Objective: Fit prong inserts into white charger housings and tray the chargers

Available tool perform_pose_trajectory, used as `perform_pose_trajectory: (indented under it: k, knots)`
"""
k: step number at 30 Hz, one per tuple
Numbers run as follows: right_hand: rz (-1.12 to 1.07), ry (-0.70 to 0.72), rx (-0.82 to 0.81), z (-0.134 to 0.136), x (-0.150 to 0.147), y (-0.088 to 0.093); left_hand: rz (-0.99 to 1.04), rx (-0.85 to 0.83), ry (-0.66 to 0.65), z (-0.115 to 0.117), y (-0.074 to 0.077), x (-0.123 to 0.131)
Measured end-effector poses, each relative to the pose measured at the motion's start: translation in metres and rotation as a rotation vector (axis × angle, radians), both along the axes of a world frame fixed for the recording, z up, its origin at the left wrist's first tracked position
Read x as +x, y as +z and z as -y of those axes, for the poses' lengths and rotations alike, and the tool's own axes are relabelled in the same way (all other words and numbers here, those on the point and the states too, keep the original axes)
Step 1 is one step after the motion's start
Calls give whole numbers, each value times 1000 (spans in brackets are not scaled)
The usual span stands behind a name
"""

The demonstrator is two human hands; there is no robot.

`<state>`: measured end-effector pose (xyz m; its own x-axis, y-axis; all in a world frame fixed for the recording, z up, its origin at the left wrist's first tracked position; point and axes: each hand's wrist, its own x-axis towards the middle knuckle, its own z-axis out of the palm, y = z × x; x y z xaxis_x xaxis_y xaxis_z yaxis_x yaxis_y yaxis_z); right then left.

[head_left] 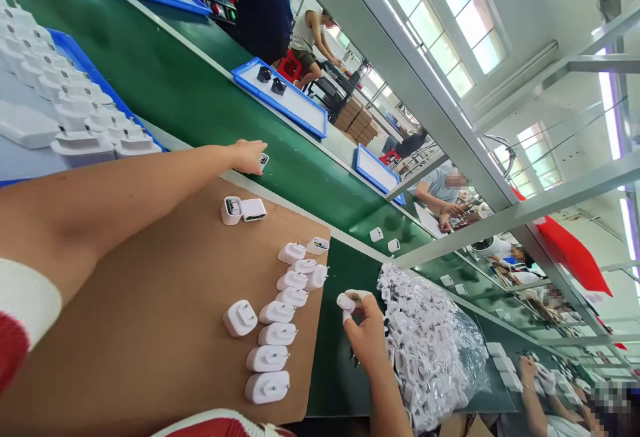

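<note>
My left hand (246,156) reaches over the green conveyor belt (190,107), its fingers closed on a small white charger housing (263,159) with an open end. Low on the right, my right hand (369,330) pinches a small white plastic piece (345,302); finger covers show on its fingertips. Between the hands lies a brown board (190,304). Near its top stand an open charger housing (231,210) with parts visible inside and another housing (254,209) lying beside it. Several white plug chargers (267,387) form rows along the board's right side, and one charger (241,318) sits apart.
A clear plastic bag (470,350) of white plastic parts lies right of my right hand. At left a blue tray (75,50) holds several white chargers. Several small housings (377,234) rest on the belt. A metal frame (445,240) slants across the right; other people sit beyond.
</note>
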<state>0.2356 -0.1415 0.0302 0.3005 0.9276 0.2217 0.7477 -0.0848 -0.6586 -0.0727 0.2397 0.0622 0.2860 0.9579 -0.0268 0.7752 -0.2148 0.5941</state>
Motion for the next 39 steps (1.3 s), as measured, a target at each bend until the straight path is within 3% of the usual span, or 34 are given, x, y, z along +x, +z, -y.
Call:
perform_pose_trajectory:
  k: [3, 6, 9, 11, 14, 17, 20, 23, 28, 33, 36, 39]
  knots:
    - [-277, -50, 4, -2, 1, 14, 26, -59, 16, -10, -11, 0]
    - [-520, -117, -48, -15, -5, 30, 71, 48, 17, 10, -4, -3]
    - [-611, -134, -55, -39, -20, 47, 147, 158, -74, 59, 8, -2]
    - [-671, -87, -53, -58, -33, 56, 173, 189, -161, 101, 6, -2]
    - [-772, 17, -77, -86, -53, 65, 160, 164, -211, 158, -16, -4]
    - [-813, 93, -141, -104, -74, 68, 64, 81, -195, 190, -45, -7]
    - [-800, 134, -181, -114, -91, 68, 89, 12, -184, 195, -65, -10]
    - [-746, 163, -173, -120, -104, 65, 229, -39, -209, 188, -72, -16]
    - [-435, 181, -141, -130, -118, 56, 310, -130, -306, 181, -75, -21]
    - [-80, 306, -86, -144, -125, 51, 316, -81, -245, 181, -80, -16]
    - [-19, 367, -147, -150, -126, 51, 371, -74, -303, 182, -81, -18]
    - [-93, 377, -230, -154, -126, 50, 375, -95, -326, 183, -79, -20]
